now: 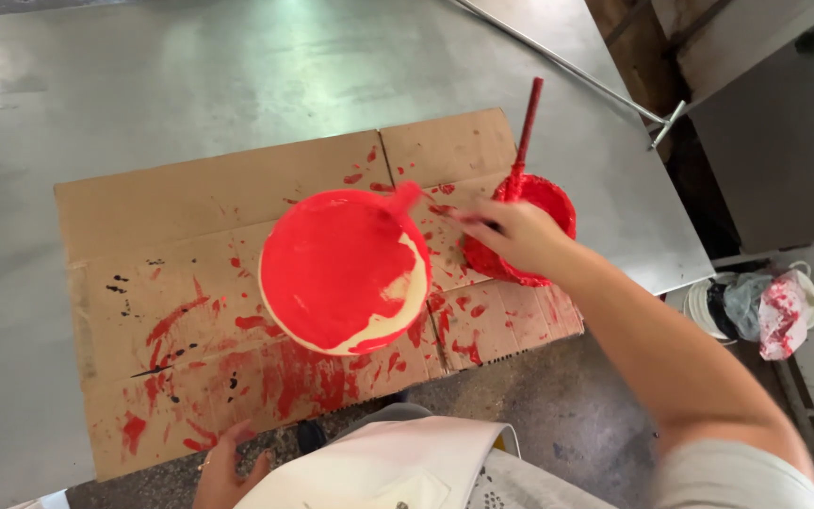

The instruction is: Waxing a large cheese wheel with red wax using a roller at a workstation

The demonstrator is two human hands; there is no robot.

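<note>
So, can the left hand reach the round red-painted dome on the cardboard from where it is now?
Probably yes. The left hand rests at the near edge of the cardboard, and only flat, paint-smeared cardboard lies between it and the dome. The right hand works with a brush on the dome's far side, out of the way.

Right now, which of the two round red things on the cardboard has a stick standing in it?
The smaller red paint bowl behind the right hand. The bigger round piece, left of it, has none and shows a cream edge.

Matt brown cardboard sheet (190,217), dull brushed metal table (143,75), glossy wet red paint on dome (336,269)
</note>
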